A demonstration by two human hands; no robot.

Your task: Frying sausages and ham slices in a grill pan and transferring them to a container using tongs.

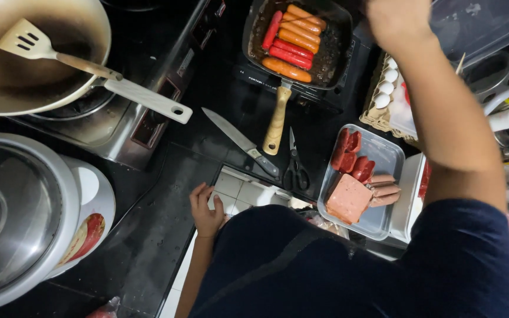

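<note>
Counter (166, 235) edge, near: our left hand (205, 211) rests there, fingers loosely curled, holding nothing, well apart from the knife (241, 142). Right of it, near us, sits a clear tray (387, 154) with a pink block of luncheon meat (348, 198), red sausage pieces and pale sausages. Scissors (294, 168) lie between knife and tray, blades pointing far.

Farther out, a square pan (297, 40) on a burner holds a row of red and orange sausages (291, 37); its wooden handle points toward us, ending just beside the knife. Our right hand (397, 20) is raised at the far edge, right of the pan, above an egg carton (384, 88). It is blurred and partly out of view; we cannot tell how its fingers stand.

Far left: a pale wok (39, 59) with a slotted spatula (42, 47) in it; near left, a rice cooker (27, 215).

Risks, as we judge them: the forearm crosses over eggs and tray, so a low sweep could knock either. Sausages unattended may scorch. The pan handle is easy to bump.
</note>
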